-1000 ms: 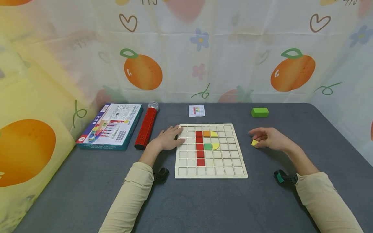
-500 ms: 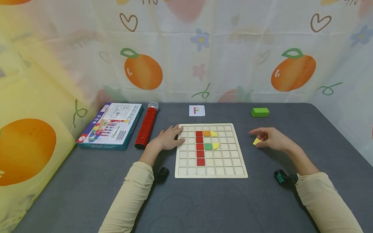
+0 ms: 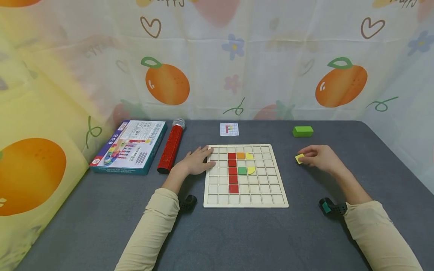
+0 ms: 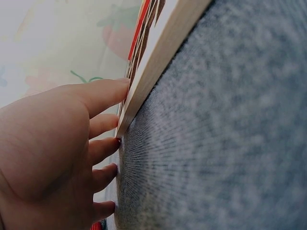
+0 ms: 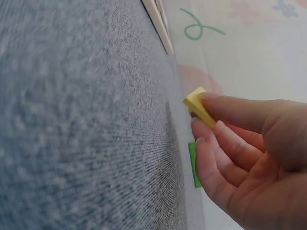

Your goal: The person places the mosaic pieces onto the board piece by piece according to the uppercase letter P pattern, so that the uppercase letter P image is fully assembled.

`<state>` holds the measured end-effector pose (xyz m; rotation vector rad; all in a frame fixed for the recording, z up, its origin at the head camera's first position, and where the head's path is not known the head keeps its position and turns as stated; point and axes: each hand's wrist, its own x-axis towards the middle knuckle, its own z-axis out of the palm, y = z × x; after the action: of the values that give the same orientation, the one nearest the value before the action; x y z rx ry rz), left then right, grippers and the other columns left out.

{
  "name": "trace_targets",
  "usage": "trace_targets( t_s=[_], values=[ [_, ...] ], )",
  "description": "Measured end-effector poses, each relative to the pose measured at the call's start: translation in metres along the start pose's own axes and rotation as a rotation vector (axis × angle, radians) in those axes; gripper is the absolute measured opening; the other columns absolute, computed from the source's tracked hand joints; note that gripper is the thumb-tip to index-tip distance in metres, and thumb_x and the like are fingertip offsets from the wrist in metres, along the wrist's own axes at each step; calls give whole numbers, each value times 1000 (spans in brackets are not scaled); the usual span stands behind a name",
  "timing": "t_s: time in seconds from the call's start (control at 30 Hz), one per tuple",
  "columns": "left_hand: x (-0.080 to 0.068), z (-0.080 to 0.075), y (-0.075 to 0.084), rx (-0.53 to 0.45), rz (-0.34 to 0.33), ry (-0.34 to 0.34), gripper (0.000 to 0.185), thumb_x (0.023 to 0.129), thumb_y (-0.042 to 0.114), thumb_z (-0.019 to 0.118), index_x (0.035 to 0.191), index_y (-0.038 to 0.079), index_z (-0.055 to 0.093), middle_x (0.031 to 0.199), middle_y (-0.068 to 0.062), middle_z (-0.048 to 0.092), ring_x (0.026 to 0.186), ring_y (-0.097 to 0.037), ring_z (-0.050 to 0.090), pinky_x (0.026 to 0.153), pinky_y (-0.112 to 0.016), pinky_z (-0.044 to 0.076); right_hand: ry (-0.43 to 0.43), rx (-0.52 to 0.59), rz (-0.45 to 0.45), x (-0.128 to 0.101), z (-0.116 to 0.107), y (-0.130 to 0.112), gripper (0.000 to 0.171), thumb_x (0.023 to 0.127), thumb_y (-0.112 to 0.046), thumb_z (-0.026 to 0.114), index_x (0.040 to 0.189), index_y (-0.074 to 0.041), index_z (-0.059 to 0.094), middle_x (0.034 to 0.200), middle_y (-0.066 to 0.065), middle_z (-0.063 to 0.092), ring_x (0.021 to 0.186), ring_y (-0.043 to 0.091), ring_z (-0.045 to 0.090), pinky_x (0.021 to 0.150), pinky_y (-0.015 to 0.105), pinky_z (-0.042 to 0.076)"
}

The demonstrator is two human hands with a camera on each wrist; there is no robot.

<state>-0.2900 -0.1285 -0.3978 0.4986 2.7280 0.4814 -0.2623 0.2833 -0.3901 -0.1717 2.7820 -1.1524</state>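
My right hand [image 3: 318, 157] pinches a small yellow block [image 5: 199, 105] between thumb and fingers, to the right of the white grid board [image 3: 261, 188]. In the right wrist view the block is tilted. My left hand [image 3: 194, 162] lies at the board's upper left edge, thumb and fingertips touching its rim; the left wrist view shows the fingers loosely spread along that edge. On the board, several red tiles [image 3: 233, 171] form a column. Beside it sit an orange tile [image 3: 240, 156], a yellow tile [image 3: 249, 156], a green tile [image 3: 242, 171] and a rounded yellow tile [image 3: 251, 170].
A green block [image 3: 303, 131] stands at the back right. Behind the board lies a small printed grid card [image 3: 229, 129]. A red microphone [image 3: 170, 148] and a flat teal-edged box [image 3: 130, 146] are at the left. A fruit-patterned cloth [image 3: 257, 75] hangs behind the table.
My right hand has turned and risen a little, bringing the yellow block slightly right and farther from me. The left hand stays at the board.
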Motion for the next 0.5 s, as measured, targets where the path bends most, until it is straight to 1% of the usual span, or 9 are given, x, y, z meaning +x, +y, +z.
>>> trace_targets(
  t_s=[0.13, 0.3, 0.43, 0.5],
  values=[
    [-1, 0, -1, 1, -4, -2, 68, 98, 40, 50, 153, 11, 23, 157, -12, 16, 143, -33, 9, 110, -57, 7, 2, 67, 10, 1, 1, -3, 42, 92, -24, 66, 120, 6, 60, 104, 17, 68, 88, 25, 66, 73, 34, 54],
    [-3, -1, -1, 8, 1, 3, 67, 98, 39, 49, 152, 11, 23, 157, -12, 16, 143, -34, 9, 110, -57, 8, -6, 148, 18, 2, 5, -8, 42, 92, -22, 66, 121, 7, 58, 105, 16, 67, 92, 23, 65, 74, 31, 54],
    [-4, -1, 1, 15, 11, 5, 66, 98, 39, 49, 152, 11, 23, 157, -13, 16, 143, -34, 9, 110, -57, 9, -10, 175, 48, 2, 8, -13, 42, 91, -21, 67, 121, 7, 57, 105, 14, 67, 93, 23, 65, 74, 29, 54],
    [-4, -1, 1, 18, 5, 3, 67, 98, 39, 49, 153, 11, 23, 157, -12, 15, 143, -33, 9, 110, -56, 8, -17, 178, 51, 3, 10, -15, 43, 91, -21, 67, 122, 7, 57, 105, 14, 67, 93, 23, 64, 74, 30, 53]
  ],
)
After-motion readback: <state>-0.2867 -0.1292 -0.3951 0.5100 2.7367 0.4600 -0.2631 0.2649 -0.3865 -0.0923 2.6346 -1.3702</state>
